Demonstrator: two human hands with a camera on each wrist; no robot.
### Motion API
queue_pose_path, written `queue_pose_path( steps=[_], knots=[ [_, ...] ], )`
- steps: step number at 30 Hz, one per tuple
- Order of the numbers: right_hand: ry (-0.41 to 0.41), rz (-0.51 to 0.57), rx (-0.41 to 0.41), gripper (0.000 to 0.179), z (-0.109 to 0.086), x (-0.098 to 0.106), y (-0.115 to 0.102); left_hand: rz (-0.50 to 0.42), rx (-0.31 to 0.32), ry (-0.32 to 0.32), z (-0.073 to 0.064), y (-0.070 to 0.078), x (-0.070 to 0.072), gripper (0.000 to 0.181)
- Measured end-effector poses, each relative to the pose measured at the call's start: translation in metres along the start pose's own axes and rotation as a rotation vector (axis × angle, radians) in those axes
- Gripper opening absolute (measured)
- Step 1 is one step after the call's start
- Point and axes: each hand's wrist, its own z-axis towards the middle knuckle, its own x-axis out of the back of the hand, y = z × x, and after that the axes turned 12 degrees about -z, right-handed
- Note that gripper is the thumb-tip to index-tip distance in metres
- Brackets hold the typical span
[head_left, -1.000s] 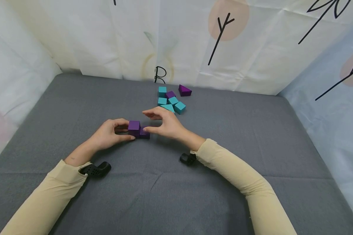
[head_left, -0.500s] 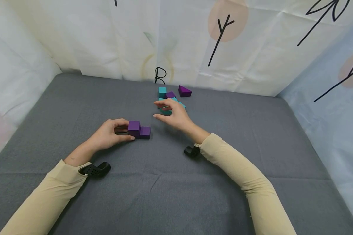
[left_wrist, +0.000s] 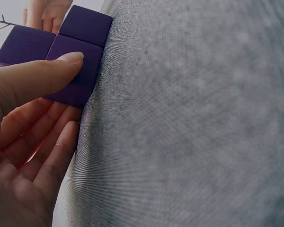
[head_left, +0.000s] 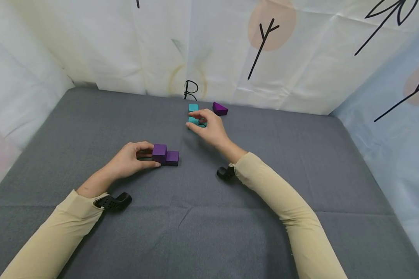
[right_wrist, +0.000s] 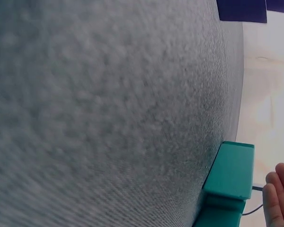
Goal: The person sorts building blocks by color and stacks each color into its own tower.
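My left hand (head_left: 128, 158) holds a purple cube (left_wrist: 78, 78) at table level between thumb and fingers. On top of that cube sits another purple cube (head_left: 159, 152), and a third purple cube (head_left: 172, 158) stands against its right side. My right hand (head_left: 212, 130) hovers over the group of blocks farther back, thumb and fingers apart, with nothing gripped. Two teal cubes show there, a back one (head_left: 193, 107) and a front one (head_left: 193, 121). Most of the other blocks in that group are hidden beneath the hand. The right wrist view shows a teal block (right_wrist: 229, 170) close to the fingers.
A purple triangular block (head_left: 220, 109) lies near the table's back edge, just beyond my right hand. The grey cloth-covered table (head_left: 195, 232) ends at a pale printed curtain (head_left: 223, 50) behind. Black wrist straps show at both cuffs.
The right hand has left the right-hand purple cube and moved back to the teal blocks, covering several of them. My left hand has stayed on the purple cube.
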Motion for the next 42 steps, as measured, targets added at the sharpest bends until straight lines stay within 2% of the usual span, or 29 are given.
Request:
queue_pose_path(
  steps=[7, 17, 28, 42],
  knots=[
    [0.043, -0.078, -0.037, 0.033, 0.008, 0.0, 0.006, -0.009, 0.0, -0.007, 0.0, -0.001, 0.0, 0.042],
    [0.031, -0.163, -0.196, 0.035, 0.019, 0.002, 0.013, -0.025, 0.003, -0.01, -0.001, -0.002, 0.0, 0.043],
    [-0.001, -0.206, -0.283, 0.04, 0.034, 0.002, 0.016, -0.018, 0.006, -0.011, -0.001, 0.0, -0.001, 0.043],
    [-0.01, -0.198, -0.353, 0.034, 0.04, 0.002, 0.016, -0.012, 0.015, -0.007, 0.0, 0.0, 0.0, 0.044]
  ],
)
